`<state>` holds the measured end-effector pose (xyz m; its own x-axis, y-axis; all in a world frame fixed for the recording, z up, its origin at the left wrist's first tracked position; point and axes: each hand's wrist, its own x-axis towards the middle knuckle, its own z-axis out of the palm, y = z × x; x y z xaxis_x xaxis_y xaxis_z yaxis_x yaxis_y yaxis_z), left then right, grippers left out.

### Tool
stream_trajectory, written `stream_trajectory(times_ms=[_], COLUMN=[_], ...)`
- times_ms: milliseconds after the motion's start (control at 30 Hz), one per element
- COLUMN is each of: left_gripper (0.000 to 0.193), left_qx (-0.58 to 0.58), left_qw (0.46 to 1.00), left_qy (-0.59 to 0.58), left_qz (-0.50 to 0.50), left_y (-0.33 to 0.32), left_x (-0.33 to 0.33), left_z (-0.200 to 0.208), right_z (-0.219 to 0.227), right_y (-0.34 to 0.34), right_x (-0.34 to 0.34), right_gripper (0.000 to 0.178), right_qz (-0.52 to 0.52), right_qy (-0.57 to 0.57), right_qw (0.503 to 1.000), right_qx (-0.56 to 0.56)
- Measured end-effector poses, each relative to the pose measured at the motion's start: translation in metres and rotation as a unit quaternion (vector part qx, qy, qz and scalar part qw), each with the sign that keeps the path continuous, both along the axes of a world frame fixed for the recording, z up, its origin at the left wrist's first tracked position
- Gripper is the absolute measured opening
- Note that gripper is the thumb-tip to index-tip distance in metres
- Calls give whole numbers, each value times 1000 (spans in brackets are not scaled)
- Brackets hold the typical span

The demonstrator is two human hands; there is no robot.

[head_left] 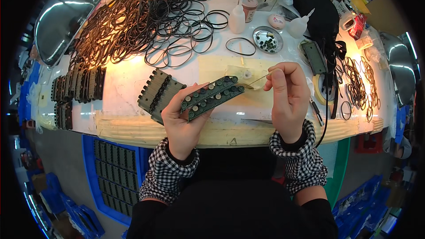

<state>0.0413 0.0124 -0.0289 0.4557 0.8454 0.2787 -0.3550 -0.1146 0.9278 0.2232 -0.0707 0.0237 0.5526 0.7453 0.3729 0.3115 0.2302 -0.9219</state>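
Note:
My left hand (179, 126) grips a dark green toy-vehicle part (217, 94), with two long sides carrying rows of small round wheels in tan and dark green. The part is tilted, its far end raised to the right. Between the thumb and fingers of my right hand (290, 95) is a thin stick-like tool (257, 80). It slants down to the left, close to the part's right end; whether it touches is too small to tell. Left of my left hand lies a row of olive parts (152, 90) with a dark chain-like strip across them.
A large heap of black loops (133, 26) covers the back left. Stacked olive parts (90, 84) stand at the left. A metal dish (280, 46) holds small green pieces, near a white squeeze bottle (237, 20). Below the table edge sits a blue crate (90, 163) of dark parts.

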Motion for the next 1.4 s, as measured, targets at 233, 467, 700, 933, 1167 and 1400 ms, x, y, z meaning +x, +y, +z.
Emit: stream_trajectory(times_ms=[233, 467, 700, 933, 1167, 1400], left_gripper=[41, 42, 42, 40, 41, 42], left_qx=[-12, -15, 16, 7, 17, 4], left_qw=[1000, 1000, 1000, 1000, 1000, 1000], left_qy=[-6, 4, 17, 16, 21, 9], left_qz=[8, 4, 11, 9, 7, 4], left_y=[-1, -1, -1, -2, -1, -2], left_x=[1, 1, 1, 2, 0, 1], left_z=[1, 2, 3, 3, 1, 3], right_z=[-5, -3, 0, -2, -3, -6], right_y=[8, 4, 6, 7, 7, 10], right_x=[13, 0, -14, -14, -13, 13], right_gripper=[7, 8, 13, 15, 13, 5], right_qz=[-109, -53, 49, 39, 16, -110], right_qy=[-284, -103, 116, 75, 82, -332], right_qw=[953, 993, 992, 996, 996, 937], right_qx=[-4, 28, 22, 8, 35, -13])
